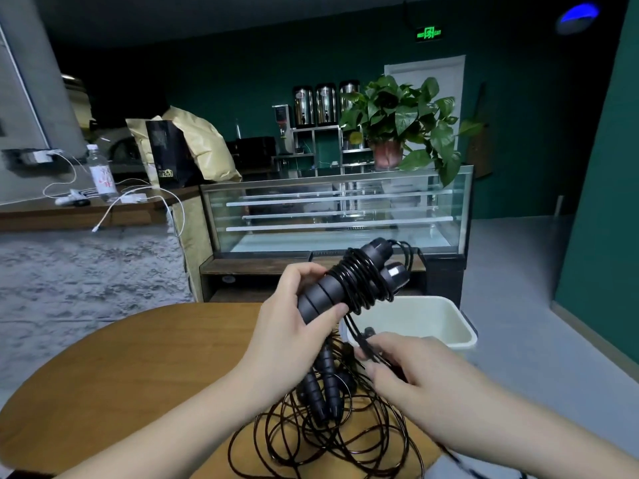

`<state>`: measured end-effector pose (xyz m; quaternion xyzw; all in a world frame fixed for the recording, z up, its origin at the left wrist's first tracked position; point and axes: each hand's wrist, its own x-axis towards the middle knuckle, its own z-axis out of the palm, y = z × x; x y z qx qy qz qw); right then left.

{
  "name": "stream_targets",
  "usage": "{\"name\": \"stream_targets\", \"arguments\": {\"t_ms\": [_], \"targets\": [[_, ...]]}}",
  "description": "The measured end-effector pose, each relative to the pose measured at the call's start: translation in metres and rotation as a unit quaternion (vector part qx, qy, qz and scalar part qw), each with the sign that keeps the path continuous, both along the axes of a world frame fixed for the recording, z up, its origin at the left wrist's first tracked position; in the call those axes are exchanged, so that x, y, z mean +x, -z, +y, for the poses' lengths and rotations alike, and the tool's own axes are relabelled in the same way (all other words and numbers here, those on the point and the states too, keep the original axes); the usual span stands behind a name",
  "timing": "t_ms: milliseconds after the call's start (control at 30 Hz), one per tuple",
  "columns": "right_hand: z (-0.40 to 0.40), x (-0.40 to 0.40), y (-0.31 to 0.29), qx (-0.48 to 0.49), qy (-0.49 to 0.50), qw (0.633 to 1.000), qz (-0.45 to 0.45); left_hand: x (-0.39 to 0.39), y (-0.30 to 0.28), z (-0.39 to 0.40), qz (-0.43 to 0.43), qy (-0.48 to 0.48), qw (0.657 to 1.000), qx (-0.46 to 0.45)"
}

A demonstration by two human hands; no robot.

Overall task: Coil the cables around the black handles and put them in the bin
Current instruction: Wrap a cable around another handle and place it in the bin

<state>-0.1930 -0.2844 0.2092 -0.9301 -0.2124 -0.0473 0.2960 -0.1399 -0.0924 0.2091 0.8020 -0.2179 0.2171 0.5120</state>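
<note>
My left hand [294, 312] grips two ribbed black handles [332, 288] wrapped in thin black cable [363, 285]. My right hand [411, 371] pinches the loose cable.

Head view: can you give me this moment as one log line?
left hand grips handles | right hand pinches cable | wrapping | bin beyond

Loose cable tangle [328, 440] clutters the table [138, 368]; the bin [435, 323] gapes unobstructed
</note>
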Motion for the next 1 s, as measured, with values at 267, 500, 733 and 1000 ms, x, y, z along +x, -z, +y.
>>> {"name": "stream_targets", "arguments": {"t_ms": [267,500,733,1000], "targets": [[-0.003,-0.004,-0.047,-0.292,-0.015,0.898,-0.328,0.003,0.016,0.003,0.015,0.028,0.976,0.214],[-0.031,0.046,-0.069,-0.3,-0.174,0.859,-0.377,-0.01,-0.001,0.013,0.052,0.169,0.95,0.257],[-0.033,0.056,-0.061,0.117,-0.204,0.972,0.029,-0.02,-0.017,0.025,0.166,0.334,0.922,0.104],[-0.018,0.065,-0.018,0.365,-0.024,0.928,0.064,-0.005,0.0,0.005,0.174,0.366,0.884,-0.235]]}}
